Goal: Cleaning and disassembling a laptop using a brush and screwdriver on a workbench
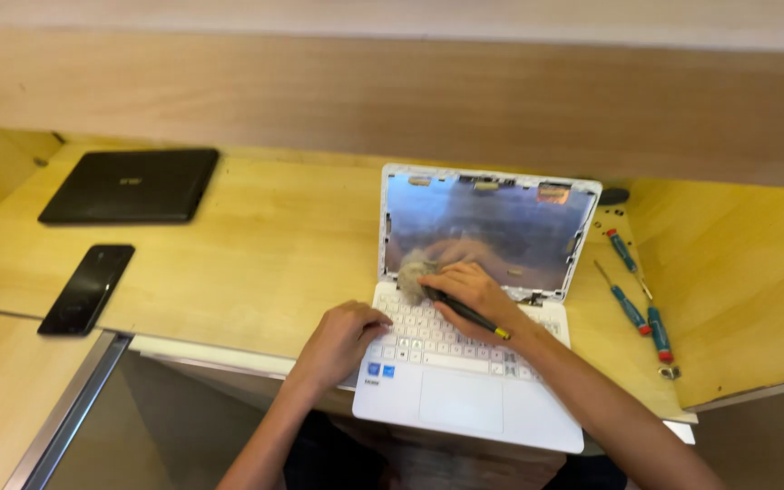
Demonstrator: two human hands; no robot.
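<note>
Dusting looks to be under way, right hand closed around a brush at the top of the white laptop keyboard, left hand resting loosely curled on its edge, screen frame already off, screwdrivers lying beside.

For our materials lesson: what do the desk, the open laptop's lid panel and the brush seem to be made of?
Desk: pale wood or wood laminate, visible grain, satin sheen. Lid panel: bare metal or foil, dull silvery reflections, in a white plastic-looking frame. Brush, in the right hand: dark handle, grey fluffy bristles.
</note>
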